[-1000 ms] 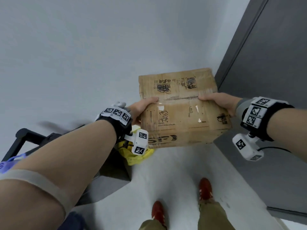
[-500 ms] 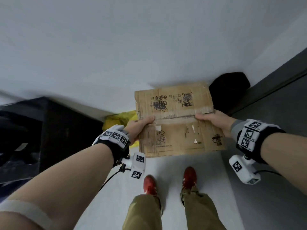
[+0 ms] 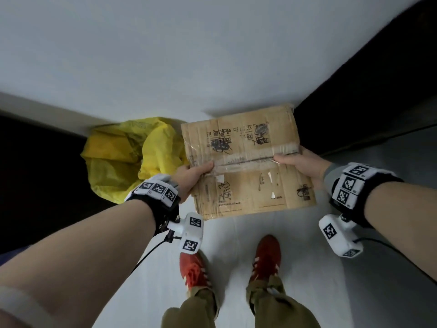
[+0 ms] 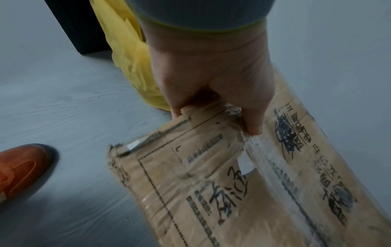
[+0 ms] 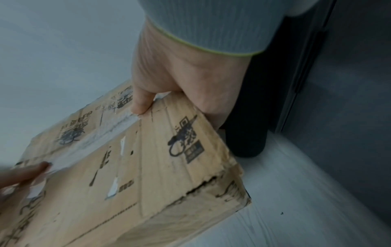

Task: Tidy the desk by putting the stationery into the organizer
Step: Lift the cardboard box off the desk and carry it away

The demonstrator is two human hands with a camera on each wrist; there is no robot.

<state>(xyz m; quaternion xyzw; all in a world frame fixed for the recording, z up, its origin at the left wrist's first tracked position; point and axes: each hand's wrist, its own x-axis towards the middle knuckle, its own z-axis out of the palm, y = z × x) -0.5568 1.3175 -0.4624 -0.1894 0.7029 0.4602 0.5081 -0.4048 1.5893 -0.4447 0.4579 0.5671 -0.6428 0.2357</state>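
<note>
Head view: cardboard box (image 3: 248, 162) between both grips, left hand (image 3: 191, 176) and right hand (image 3: 300, 162) each clamped on opposite edges.

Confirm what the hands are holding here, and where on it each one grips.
Both hold one cardboard box. The left hand grips its left edge, the right hand its right edge, each thumb lying on the taped centre seam.
</note>
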